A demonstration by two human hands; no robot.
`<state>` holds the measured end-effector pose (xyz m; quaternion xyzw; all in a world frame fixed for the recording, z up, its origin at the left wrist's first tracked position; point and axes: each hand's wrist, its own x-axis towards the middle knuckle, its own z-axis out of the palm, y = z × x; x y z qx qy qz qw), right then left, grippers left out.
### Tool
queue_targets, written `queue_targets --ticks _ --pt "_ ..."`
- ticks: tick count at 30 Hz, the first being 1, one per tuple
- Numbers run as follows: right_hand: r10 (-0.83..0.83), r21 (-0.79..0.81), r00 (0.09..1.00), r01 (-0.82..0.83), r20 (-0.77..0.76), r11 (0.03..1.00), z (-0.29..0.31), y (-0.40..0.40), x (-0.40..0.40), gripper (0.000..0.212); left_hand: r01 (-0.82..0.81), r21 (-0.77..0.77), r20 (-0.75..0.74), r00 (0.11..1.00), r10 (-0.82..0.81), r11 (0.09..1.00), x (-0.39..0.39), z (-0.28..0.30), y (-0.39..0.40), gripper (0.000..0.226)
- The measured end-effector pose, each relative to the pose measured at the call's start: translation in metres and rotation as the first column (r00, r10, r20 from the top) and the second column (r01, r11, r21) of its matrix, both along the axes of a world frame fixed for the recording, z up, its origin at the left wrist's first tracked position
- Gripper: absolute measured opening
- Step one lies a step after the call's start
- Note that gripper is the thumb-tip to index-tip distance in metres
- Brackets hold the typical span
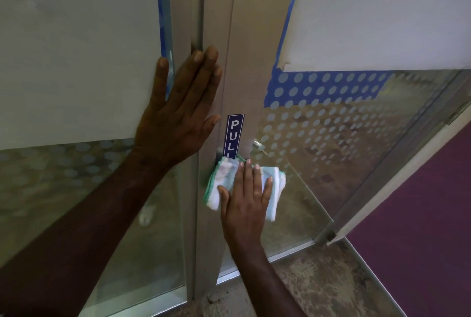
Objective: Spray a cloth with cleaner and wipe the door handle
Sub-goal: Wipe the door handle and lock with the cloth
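A folded white and light-blue cloth [276, 184] with a green edge is pressed against the door's metal frame, just under a blue PULL sticker [234, 135]. My right hand [246, 204] lies flat on the cloth with fingers spread, holding it to the door. The near handle is hidden under the cloth. Through the glass, a silver lever handle [258, 145] on the door's far side shows just above the cloth. My left hand [178, 113] rests flat and open against the fixed frame and glass panel to the left, holding nothing. No spray bottle is in view.
The glass door [318, 163] with a frosted dot pattern stands slightly ajar to the right. White paper with blue tape [288, 23] covers the upper panes. A speckled stone floor [318, 286] lies below, with a purple surface [420, 227] at the right.
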<state>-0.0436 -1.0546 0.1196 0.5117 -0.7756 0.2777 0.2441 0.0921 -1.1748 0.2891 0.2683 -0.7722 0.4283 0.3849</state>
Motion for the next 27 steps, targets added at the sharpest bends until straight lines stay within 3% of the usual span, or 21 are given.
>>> queue_targets --ticks 3,6,10,14,18,20,23,27 --pt "0.027 -0.025 0.992 -0.030 -0.125 0.999 -0.008 -0.003 -0.017 0.057 0.020 0.000 -0.005 1.000 -0.020 1.000 0.000 0.000 -0.002 0.073" --pt "0.173 -0.074 0.955 -0.196 -0.242 0.978 -0.015 0.001 -0.040 0.045 0.022 -0.004 -0.009 1.000 -0.022 1.000 0.000 -0.001 -0.003 0.073" --pt "0.353 -0.089 0.900 -0.385 -0.255 0.919 -0.009 0.011 -0.074 0.035 0.014 -0.010 -0.010 1.000 -0.015 1.000 0.000 -0.003 -0.004 0.073" --pt "0.170 -0.107 0.985 -0.171 -0.019 0.979 0.001 0.012 -0.059 0.034 0.010 -0.007 -0.009 1.000 -0.010 1.000 -0.001 -0.003 -0.002 0.074" --pt "0.061 -0.086 0.997 -0.056 0.053 0.995 -0.007 -0.002 -0.017 0.041 0.007 -0.016 -0.014 1.000 -0.007 1.000 0.000 -0.003 -0.002 0.073" --pt "0.149 -0.113 0.988 -0.151 -0.027 0.982 -0.009 0.000 -0.031 0.041 0.006 -0.022 -0.014 1.000 -0.006 1.000 -0.001 -0.002 -0.003 0.073" --pt "0.385 -0.067 0.898 -0.407 -0.211 0.911 -0.009 0.006 -0.071 0.032 0.004 -0.021 -0.016 1.000 -0.005 1.000 0.000 -0.003 -0.004 0.073" --pt "0.512 0.008 0.840 -0.519 -0.183 0.855 -0.005 0.013 -0.098 0.035 0.002 -0.009 -0.008 1.000 -0.002 1.000 0.000 -0.003 -0.004 0.074"
